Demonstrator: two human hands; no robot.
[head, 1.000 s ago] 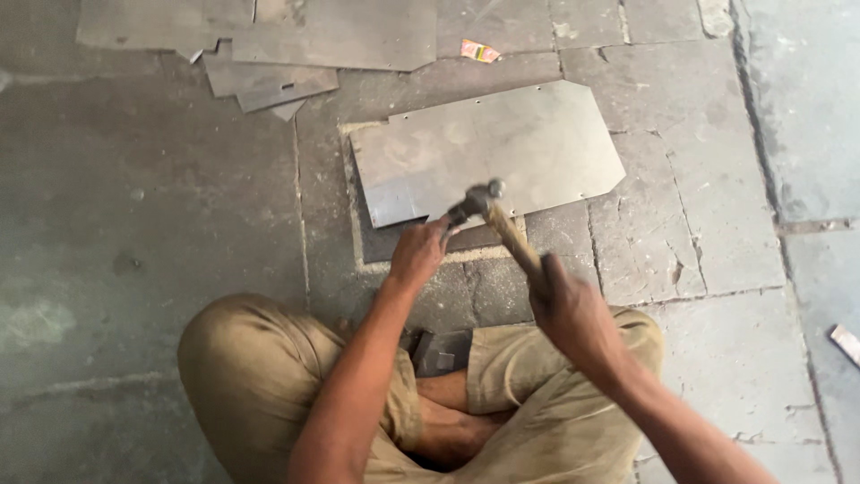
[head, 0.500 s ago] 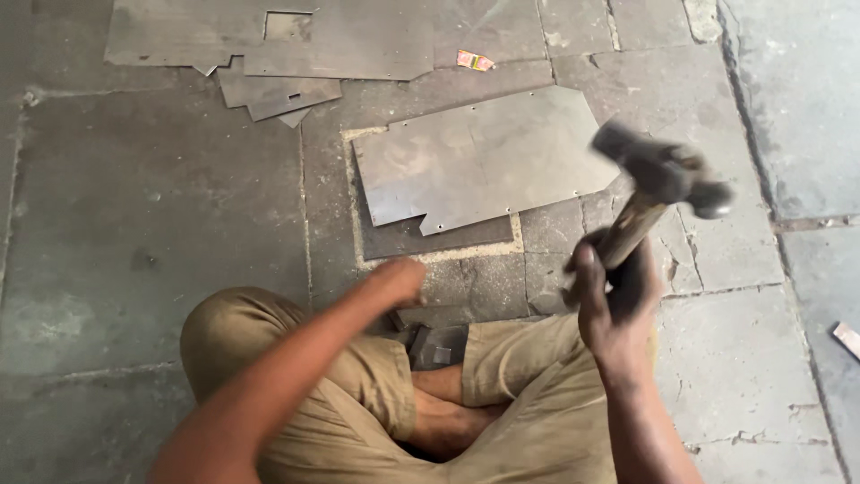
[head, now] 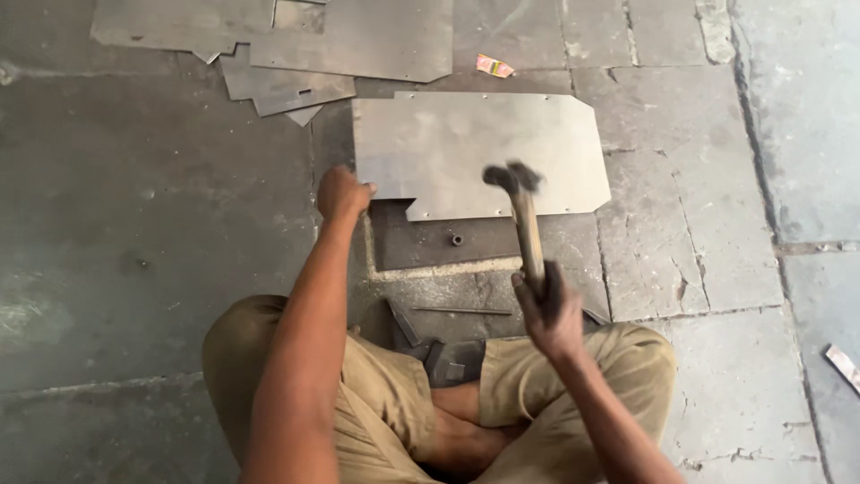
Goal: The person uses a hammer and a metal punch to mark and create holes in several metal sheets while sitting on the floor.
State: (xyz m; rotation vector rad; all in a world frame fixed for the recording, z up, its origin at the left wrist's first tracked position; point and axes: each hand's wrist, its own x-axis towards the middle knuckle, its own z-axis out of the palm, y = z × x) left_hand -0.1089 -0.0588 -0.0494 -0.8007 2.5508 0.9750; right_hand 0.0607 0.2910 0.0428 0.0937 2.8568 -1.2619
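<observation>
Nearest the camera, the person sat cross-legged on the grey stone floor (head: pixel 134 269) in khaki trousers (head: pixel 376 403). A dark metal block (head: pixel 452 358) lay between the knees, with a thin metal rod (head: pixel 461 311) on the floor just beyond it.

The right hand (head: pixel 548 309) was closed around the lower end of a wooden-handled hammer (head: pixel 524 224), its blurred dark steel head raised over the near edge of the sheet. Whether the head touched the metal could not be told.

The left hand (head: pixel 342 193) was curled shut on the near left corner of a large flat grey sheet of metal with clipped corners (head: pixel 484 148), fingers gripping its edge. That sheet lay flat on the floor in front of the person, its near edge notched, partly covering a dark square recess outlined in pale mortar (head: pixel 448 242). A small ring-shaped nut (head: pixel 456 239) sat in the exposed part of the recess, just in front of the sheet.

Farther off, a stack of similar grey metal sheets (head: pixel 340 36) lay overlapping on the floor to the far left, close to the worked sheet. A small orange and yellow scrap of wrapper (head: pixel 494 65) rested near its far edge. At the right border, well apart, lay a pale narrow strip (head: pixel 842 366).
</observation>
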